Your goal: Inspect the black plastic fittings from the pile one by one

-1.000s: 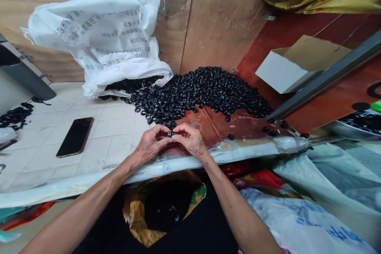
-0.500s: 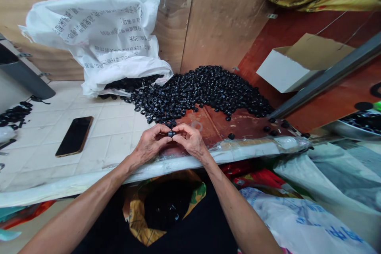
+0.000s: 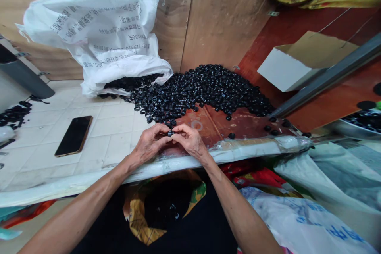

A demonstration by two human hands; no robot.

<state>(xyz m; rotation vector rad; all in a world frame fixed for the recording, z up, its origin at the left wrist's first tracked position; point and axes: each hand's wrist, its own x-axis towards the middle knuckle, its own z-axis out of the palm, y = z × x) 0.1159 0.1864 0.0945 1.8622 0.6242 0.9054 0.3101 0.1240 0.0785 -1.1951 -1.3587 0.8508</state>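
Between the fingertips of both hands is one small black plastic cap, ring-like in shape. My left hand pinches it from the left, thumb below and index finger above. My right hand grips the other side in the same manner. The fingers partly cover the cap. Just beyond the hands spreads a large heap of similar black caps, some looking like open rings. Part of the heap lies in the mouth of a white woven sack. Below the table edge, an open yellow bag holds dark pieces.
A phone lies on the table's left. The padded front edge runs beneath my forearms. At the right are a grey metal bar, a white box and a basin of black parts. A wooden panel closes off the back.
Both hands keep their pinch on the black cap in almost the same place. The view has shifted very slightly; nothing else has visibly moved.
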